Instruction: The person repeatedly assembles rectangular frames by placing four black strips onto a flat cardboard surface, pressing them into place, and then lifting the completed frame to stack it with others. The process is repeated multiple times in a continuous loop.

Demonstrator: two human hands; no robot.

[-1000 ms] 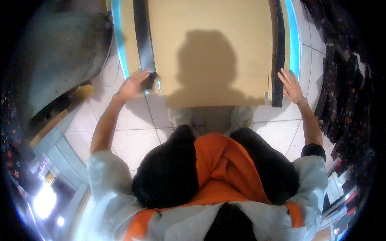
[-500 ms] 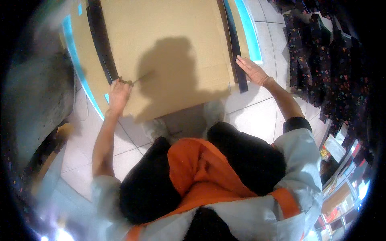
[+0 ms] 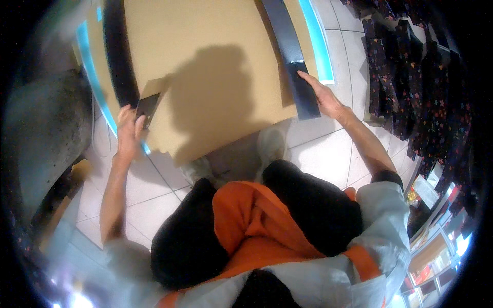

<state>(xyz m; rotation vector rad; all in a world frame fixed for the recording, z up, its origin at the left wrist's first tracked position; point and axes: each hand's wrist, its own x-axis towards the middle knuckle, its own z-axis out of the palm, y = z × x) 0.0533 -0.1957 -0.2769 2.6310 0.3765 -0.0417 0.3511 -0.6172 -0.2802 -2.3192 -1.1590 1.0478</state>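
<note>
A large tan cardboard sheet (image 3: 205, 31) lies in front of me, with the shadow of a head across it. A long black strip (image 3: 118, 51) runs along its left side and a second dark strip (image 3: 284, 36) along its right. My left hand (image 3: 128, 131) is closed at the near end of the left strip, around a small dark flat piece (image 3: 148, 107) that tilts over the cardboard. My right hand (image 3: 328, 97) grips the near end of the right strip by its outer edge, one digit on top and the rest hidden beneath.
Light-blue bands (image 3: 319, 46) edge the outer cardboard on both sides. Pale floor tiles (image 3: 318, 141) surround it. Dark flower-patterned cloth (image 3: 390, 77) hangs at the right, near shelving (image 3: 436, 256). A grey surface (image 3: 46, 118) stands at the left. My orange apron (image 3: 257, 220) falls between my knees.
The right strip has tilted so its broad face shows, and my right hand now grips its edge. My left hand has shifted left and nearer, turning the small dark piece flat side up.
</note>
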